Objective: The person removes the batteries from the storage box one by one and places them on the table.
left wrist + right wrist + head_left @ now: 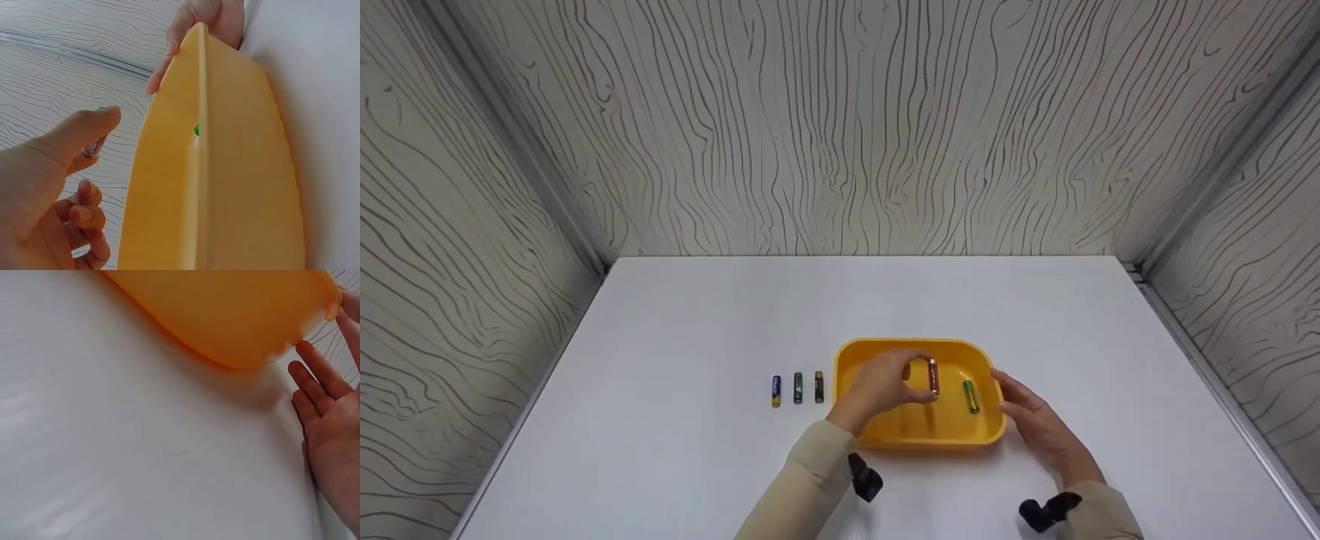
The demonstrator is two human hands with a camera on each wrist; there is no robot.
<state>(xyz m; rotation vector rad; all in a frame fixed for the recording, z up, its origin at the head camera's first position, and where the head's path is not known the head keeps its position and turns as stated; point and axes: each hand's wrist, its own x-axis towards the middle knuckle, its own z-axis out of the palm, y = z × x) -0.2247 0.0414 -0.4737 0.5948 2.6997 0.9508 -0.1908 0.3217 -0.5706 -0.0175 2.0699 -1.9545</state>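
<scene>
At lower centre-right, left hand [881, 382] holds red battery [934, 376] between clamped fingers over yellow tray [945, 444], right hand [1039, 424] touching tray, fingers apart; likely placing step, next needing release.

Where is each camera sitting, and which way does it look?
Head: worn on the head, facing forward and down at the white table and yellow tray; the left hand, right hand and sleeves show.
Left wrist: on the left wrist, facing the tray's side; the left hand shows close, the right hand beyond.
Right wrist: on the right wrist, facing the tray's outside and the table; the right hand shows.
Shared: head and left wrist both show the red battery and green battery.
</scene>
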